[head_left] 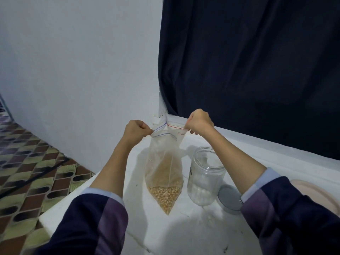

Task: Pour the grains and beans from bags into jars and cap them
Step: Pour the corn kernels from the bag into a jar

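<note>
- Clear plastic zip bag (164,168), centre of frame: hangs above the white table (184,229); yellow corn kernels (165,197) settled in its lower corner.
- Left hand (137,130): fingers curled, pinching the bag's top left edge.
- Right hand (199,121): pinching the top right edge.
- Clear plastic jar (205,176), right of bag: upright, uncapped.
- Grey round lid (230,199): lies flat just beside the jar, lower right.

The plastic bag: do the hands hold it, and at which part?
Yes. The left hand and right hand pinch the zip-lock bag at its top corners.
</note>
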A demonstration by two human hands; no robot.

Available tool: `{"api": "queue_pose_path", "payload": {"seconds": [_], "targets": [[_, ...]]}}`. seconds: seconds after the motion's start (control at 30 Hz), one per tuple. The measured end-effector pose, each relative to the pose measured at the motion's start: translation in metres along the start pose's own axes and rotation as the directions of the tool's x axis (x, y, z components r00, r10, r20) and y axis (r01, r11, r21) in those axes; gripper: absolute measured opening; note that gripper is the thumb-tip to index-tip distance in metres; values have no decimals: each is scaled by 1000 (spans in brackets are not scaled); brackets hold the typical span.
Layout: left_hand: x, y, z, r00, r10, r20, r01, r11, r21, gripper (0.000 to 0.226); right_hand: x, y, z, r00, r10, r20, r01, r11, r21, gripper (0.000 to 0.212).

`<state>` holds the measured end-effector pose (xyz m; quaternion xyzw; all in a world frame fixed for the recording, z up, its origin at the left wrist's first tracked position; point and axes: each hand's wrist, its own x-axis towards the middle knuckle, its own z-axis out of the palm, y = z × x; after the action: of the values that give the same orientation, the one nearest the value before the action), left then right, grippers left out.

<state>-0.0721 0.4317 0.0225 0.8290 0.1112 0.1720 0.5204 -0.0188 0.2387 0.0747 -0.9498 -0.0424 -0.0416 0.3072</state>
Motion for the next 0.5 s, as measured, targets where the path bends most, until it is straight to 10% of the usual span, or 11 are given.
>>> {"api": "queue_pose_path", "payload": {"seconds": [0.5], "targets": [[4,-32,-22,910,-166,-379,81,969,-232,7,14,45,-31,987,121,-104,-126,991,-38,21]]}}
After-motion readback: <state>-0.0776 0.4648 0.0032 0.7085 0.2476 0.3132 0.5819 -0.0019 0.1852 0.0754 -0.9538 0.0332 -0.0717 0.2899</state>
